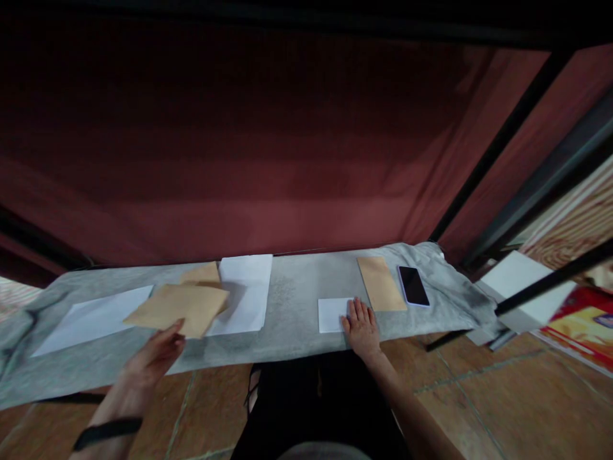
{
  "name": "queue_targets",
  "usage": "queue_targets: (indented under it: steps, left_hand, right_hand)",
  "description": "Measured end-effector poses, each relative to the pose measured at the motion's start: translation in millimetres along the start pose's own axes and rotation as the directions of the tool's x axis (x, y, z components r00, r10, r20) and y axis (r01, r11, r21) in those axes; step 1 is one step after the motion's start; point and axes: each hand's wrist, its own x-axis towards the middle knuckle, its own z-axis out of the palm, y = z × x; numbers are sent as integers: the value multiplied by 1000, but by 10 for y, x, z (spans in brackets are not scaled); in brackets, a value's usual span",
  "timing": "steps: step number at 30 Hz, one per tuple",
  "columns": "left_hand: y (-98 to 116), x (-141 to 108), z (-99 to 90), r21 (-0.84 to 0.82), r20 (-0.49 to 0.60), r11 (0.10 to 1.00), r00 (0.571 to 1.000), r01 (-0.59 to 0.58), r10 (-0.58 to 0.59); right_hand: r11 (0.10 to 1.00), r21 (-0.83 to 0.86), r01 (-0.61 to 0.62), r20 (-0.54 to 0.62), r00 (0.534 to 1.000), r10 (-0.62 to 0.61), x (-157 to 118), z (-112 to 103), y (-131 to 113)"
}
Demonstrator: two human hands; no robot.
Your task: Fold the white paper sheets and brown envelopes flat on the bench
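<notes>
Pinched in my left hand (158, 354) is a brown envelope (179, 306), raised a little over the left part of the cloth. Behind it another brown piece (204, 273) shows in part, its lower side hidden. My right hand (361, 326) lies flat, fingers stretched out, on the right edge of a small white folded paper (331, 315). Just right of that hand a brown envelope (382, 284) rests on the cloth. A stack of white paper sheets (246, 294) lies right of the held envelope, and a white sheet (96, 316) lies to its left.
Grey cloth (292, 332) covers the long narrow table. A phone (414, 285) with a dark screen lies near its right end. A dark red panel (287, 191) rises behind, with a black metal bar (498, 153) at right. A white box (527, 287) stands beyond the right end.
</notes>
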Motion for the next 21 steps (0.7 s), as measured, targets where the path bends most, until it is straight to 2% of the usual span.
queue_targets:
  steps: [2,4,6,7,9,11,14,16,18,21]
  left_hand:
    - [-264,-236,281,-86,-18,992,995,95,-96]
    - [-609,-505,652,-145,15,983,994,112,-111]
    - [-965,-769,1033,-191,68,977,995,90,-78]
    - [-1126,-887,1201,-196,123,978,991,69,-46]
    - [-1387,-1071,1453,-180,220,983,976,42,-2]
    - [-1548,-1179,1588,-116,302,992,953,58,-21]
    - [-1617,-1245,1651,-40,327,989,937,140,-120]
    - [-1592,-1287,1673,-68,304,968,929,241,-210]
    - [-1557,-1355,1712,-141,291,928,911,345,-294]
    - [-1553,-1487,1783,-205,301,885,887,419,-350]
  right_hand:
    - [973,206,-106,77,993,91,63,-88,-140]
    - [828,496,-262,244,957,157,118,-195,-349]
    - [753,586,-298,323,939,121,148,-304,-586]
    - [600,712,-365,416,907,59,150,-356,-696]
    - [283,834,-473,505,862,-46,137,-450,-863]
    - [114,849,-515,521,853,-29,110,-534,-930]
    - [-23,817,-576,576,816,51,57,-648,-866]
    - [-109,789,-605,611,791,29,24,-712,-779]
    - [-158,771,-617,624,782,-5,2,-753,-711]
    - [-122,767,-630,634,773,-10,6,-754,-670]
